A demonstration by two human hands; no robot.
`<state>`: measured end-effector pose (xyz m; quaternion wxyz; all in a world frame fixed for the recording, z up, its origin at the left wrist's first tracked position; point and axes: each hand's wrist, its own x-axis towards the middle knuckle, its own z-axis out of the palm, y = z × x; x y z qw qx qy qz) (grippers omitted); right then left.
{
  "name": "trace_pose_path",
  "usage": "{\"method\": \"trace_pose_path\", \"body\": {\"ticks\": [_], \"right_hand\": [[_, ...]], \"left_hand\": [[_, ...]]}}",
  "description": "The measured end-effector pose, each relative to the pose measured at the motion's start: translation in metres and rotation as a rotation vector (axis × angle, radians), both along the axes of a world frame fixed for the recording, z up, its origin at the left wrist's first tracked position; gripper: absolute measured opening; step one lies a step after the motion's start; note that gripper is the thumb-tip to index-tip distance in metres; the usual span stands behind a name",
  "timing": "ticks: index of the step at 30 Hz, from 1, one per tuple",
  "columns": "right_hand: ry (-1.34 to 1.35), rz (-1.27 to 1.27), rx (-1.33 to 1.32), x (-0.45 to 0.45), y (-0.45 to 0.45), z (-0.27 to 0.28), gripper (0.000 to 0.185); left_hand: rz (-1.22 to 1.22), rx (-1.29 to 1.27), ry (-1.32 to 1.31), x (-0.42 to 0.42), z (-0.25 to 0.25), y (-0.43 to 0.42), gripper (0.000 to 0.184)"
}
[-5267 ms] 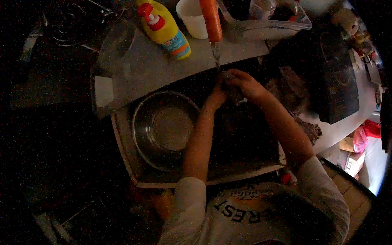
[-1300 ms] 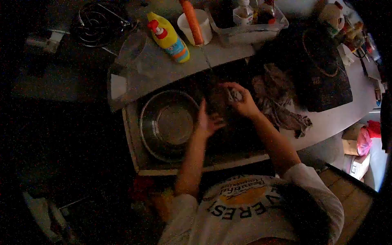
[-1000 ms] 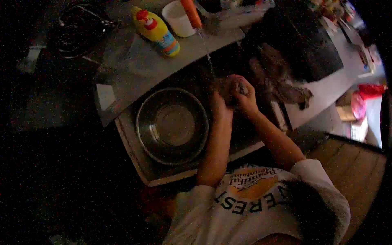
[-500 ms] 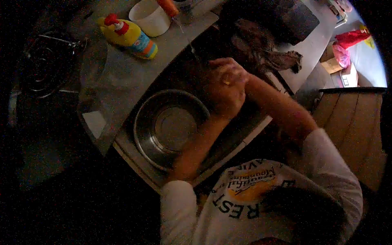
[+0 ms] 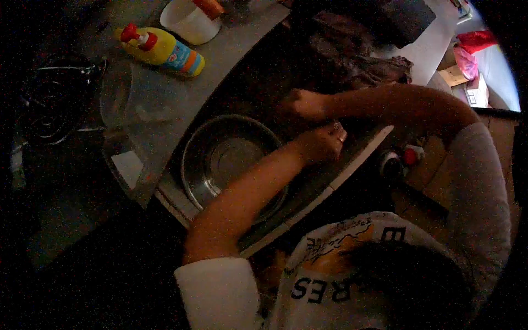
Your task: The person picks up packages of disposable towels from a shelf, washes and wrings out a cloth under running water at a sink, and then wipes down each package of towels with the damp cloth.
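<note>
My left hand [image 5: 323,144] is closed, its fingers curled near the front edge of the sink, with a small bright spot at the fingers. Just beyond it, my right hand [image 5: 308,104] is also closed, over the dark sink [image 5: 250,93]. The two hands are apart. Whatever either holds, if anything, is hidden in the dim light. Below and left of them sits a round steel basin [image 5: 234,157], partly covered by my left forearm. A dark crumpled cloth [image 5: 379,69] lies beyond my right forearm.
A yellow pump bottle [image 5: 165,50] with a red top and a white tub [image 5: 192,23] holding an orange object stand on the counter [image 5: 234,41]. A gas stove [image 5: 55,104] is at far left. Boxes [image 5: 476,91] and a red bag [image 5: 476,39] lie at upper right.
My hands were clasped together over the sink and have come apart. My left hand has moved right and towards me. The thin water stream seen earlier no longer shows.
</note>
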<state>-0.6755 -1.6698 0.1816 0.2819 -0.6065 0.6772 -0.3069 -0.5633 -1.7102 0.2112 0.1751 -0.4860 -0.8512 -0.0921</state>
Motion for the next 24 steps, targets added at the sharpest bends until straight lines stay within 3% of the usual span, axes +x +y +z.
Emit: {"method": "trace_pose_path", "body": {"ticks": [3, 4, 5, 8, 12, 14, 15, 17, 19, 20, 22, 24], "right_hand": [[-0.284, -0.328, 0.291, 0.026, 0.000, 0.038, 0.037], [-0.379, -0.485, 0.399, 0.035, 0.001, 0.056, 0.039], [-0.381, -0.489, 0.402, 0.039, 0.003, 0.058, 0.039], [-0.485, -0.415, 0.484, 0.050, 0.005, 0.058, 0.042], [-0.486, -0.553, 0.305, 0.070, 0.018, 0.028, 0.038], [-0.502, -0.576, 0.186, 0.068, 0.016, 0.015, 0.036], [-0.258, -0.380, 0.237, 0.058, 0.013, 0.012, 0.034], [0.003, -0.223, 0.280, 0.046, 0.009, 0.024, 0.032], [-0.650, -0.351, 0.433, 0.046, 0.000, 0.058, 0.033], [-0.958, -0.390, 0.391, 0.038, -0.014, 0.039, 0.036], [-1.089, -0.324, 0.174, 0.026, -0.007, 0.078, 0.044], [-0.892, -0.259, 0.015, 0.029, 0.016, 0.148, 0.048]], "left_hand": [[0.005, -0.126, 0.228, 0.004, -0.031, 0.003, 0.016], [-0.004, -0.315, 0.112, 0.011, -0.030, 0.003, 0.017], [-0.012, -0.504, -0.009, 0.015, -0.031, 0.004, 0.017], [0.070, -0.343, 0.113, 0.031, -0.108, 0.021, 0.020], [-0.066, -0.285, 0.084, 0.043, -0.107, 0.023, 0.019], [0.030, -0.141, 0.177, 0.045, -0.093, 0.019, 0.017], [0.016, -0.149, 0.191, 0.045, -0.084, 0.016, 0.017], [0.128, -0.047, 0.133, 0.043, -0.061, 0.002, 0.015], [0.227, 0.063, 0.066, 0.050, -0.025, -0.013, 0.013], [0.323, 0.244, 0.031, 0.050, 0.003, -0.025, 0.015], [0.507, 0.486, 0.034, 0.060, 0.053, -0.055, 0.017], [0.688, 0.615, 0.098, 0.076, 0.092, -0.085, 0.016]]}}
